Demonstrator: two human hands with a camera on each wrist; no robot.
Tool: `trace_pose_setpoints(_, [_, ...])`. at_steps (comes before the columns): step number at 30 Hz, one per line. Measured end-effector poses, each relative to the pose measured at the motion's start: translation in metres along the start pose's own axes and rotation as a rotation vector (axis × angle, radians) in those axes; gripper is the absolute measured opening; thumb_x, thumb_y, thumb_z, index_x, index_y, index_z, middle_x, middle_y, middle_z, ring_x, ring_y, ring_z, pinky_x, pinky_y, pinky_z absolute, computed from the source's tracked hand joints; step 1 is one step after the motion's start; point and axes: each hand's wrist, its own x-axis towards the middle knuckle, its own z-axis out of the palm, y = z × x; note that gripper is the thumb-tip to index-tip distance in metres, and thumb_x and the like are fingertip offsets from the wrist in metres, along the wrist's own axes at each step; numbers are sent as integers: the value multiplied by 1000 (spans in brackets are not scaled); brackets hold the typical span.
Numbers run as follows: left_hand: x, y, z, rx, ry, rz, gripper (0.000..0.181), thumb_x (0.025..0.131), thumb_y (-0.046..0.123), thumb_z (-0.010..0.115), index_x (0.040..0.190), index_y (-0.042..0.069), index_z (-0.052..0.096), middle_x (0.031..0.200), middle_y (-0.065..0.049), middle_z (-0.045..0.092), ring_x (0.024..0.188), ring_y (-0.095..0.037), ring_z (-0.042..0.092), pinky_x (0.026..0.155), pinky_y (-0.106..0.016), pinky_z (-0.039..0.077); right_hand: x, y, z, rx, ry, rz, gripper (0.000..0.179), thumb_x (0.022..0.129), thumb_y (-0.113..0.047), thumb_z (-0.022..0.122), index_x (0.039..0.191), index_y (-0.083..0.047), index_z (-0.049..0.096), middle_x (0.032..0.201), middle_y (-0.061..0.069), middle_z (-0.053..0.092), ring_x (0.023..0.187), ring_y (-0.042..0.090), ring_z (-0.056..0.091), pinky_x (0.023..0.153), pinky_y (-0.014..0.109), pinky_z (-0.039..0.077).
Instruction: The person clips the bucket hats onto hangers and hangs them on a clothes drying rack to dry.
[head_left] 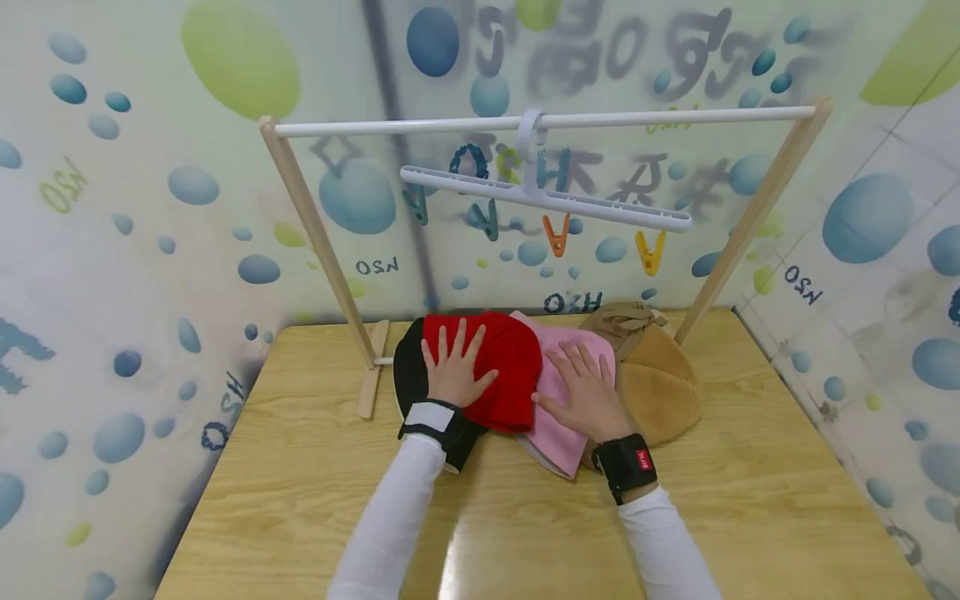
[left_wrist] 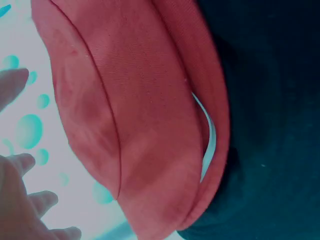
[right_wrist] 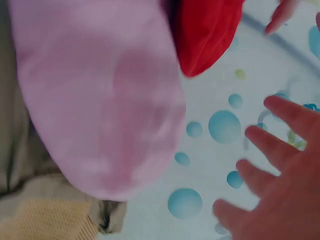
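My left hand (head_left: 452, 379), fingers spread straight, hovers close over a red bucket hat (head_left: 513, 358). Partly under that hat lies a black hat (head_left: 408, 367). The left wrist view shows the red hat's seams and brim (left_wrist: 215, 165), with a pale strip inside. My right hand (head_left: 588, 400) is spread the same way over a pink hat (head_left: 551, 337), which overlaps the red one. On the right are a tan ribbed beanie (head_left: 663, 383) and a brown knotted fabric piece (head_left: 622, 325). Neither hand grips anything; in the right wrist view, the fingers (right_wrist: 280, 150) stand apart from the pink hat.
Behind the hats stands a rack with a white bar (head_left: 420, 127) and wooden legs (head_left: 318, 242). A white hanger (head_left: 543, 197) hangs from it, tilted, with teal, orange (head_left: 557, 236) and yellow clips (head_left: 650, 252). The wooden table (head_left: 315, 483) meets patterned walls.
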Motion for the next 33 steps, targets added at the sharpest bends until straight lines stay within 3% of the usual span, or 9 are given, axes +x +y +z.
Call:
trace_pose_setpoints(4, [18, -2, 4, -2, -26, -14, 78, 92, 43, 59, 155, 21, 20, 160, -12, 7, 143, -40, 3, 108, -61, -8, -6, 1, 4, 81, 75, -90, 44, 86, -26, 70, 122, -2, 62, 127, 19, 57, 130, 42, 37, 104, 66, 20])
trace_pose_setpoints(8, [37, -3, 4, -71, -21, -20, 73, 93, 37, 60, 154, 16, 25, 159, -14, 14, 143, -40, 7, 110, -59, -4, -14, 1, 9, 165, 133, -120, 29, 84, -13, 72, 109, 1, 66, 110, 17, 65, 118, 43, 48, 100, 68, 26])
trace_pose_setpoints(13, [64, -3, 12, -216, 88, 36, 59, 96, 27, 58, 146, 6, 37, 151, -19, 30, 140, -41, 19, 111, -57, 9, -26, -4, 9, 275, 118, -51, 27, 87, -10, 69, 111, 1, 66, 108, 15, 67, 108, 34, 58, 100, 56, 36])
trace_pose_setpoints(16, [78, 2, 16, -231, 134, 65, 53, 97, 20, 56, 144, 3, 39, 150, -19, 33, 139, -40, 24, 111, -56, 15, -31, -8, 8, 324, 110, -15, 26, 87, -8, 67, 111, 2, 66, 108, 13, 67, 105, 30, 60, 94, 47, 44])
trace_pose_setpoints(19, [88, 11, 17, -214, 86, 63, 50, 99, 16, 53, 145, 5, 38, 149, -17, 35, 140, -37, 24, 111, -57, 14, -33, -12, 11, 362, 142, -32, 24, 86, -4, 68, 108, 3, 67, 104, 14, 67, 101, 31, 62, 89, 46, 47])
trace_pose_setpoints(24, [96, 22, 18, -117, -46, 48, 50, 98, 17, 54, 145, 9, 39, 139, -16, 44, 134, -37, 31, 110, -59, 8, -36, -15, 18, 355, 223, -93, 21, 83, -1, 70, 102, 5, 67, 99, 17, 65, 98, 36, 59, 86, 51, 46])
trace_pose_setpoints(29, [98, 21, 10, -48, -39, 74, 28, 94, 14, 60, 119, 2, 57, 118, -19, 48, 119, -37, 38, 109, -53, 15, -37, -17, 21, 330, 264, -103, 19, 82, -2, 71, 100, 4, 67, 98, 17, 64, 100, 38, 57, 87, 53, 44])
trace_pose_setpoints(31, [99, 17, 6, -50, -42, 84, 16, 95, 13, 59, 106, 1, 62, 111, -17, 48, 113, -35, 39, 106, -52, 20, -37, -18, 21, 330, 263, -111, 18, 82, -2, 70, 99, 3, 67, 99, 16, 64, 101, 38, 56, 87, 54, 44])
trace_pose_setpoints(33, [98, 12, 0, -70, -52, 98, 15, 96, 13, 57, 102, 3, 64, 109, -16, 49, 110, -34, 41, 102, -53, 23, -38, -19, 20, 339, 263, -126, 18, 82, -2, 70, 99, 2, 68, 100, 16, 64, 102, 38, 56, 88, 55, 43])
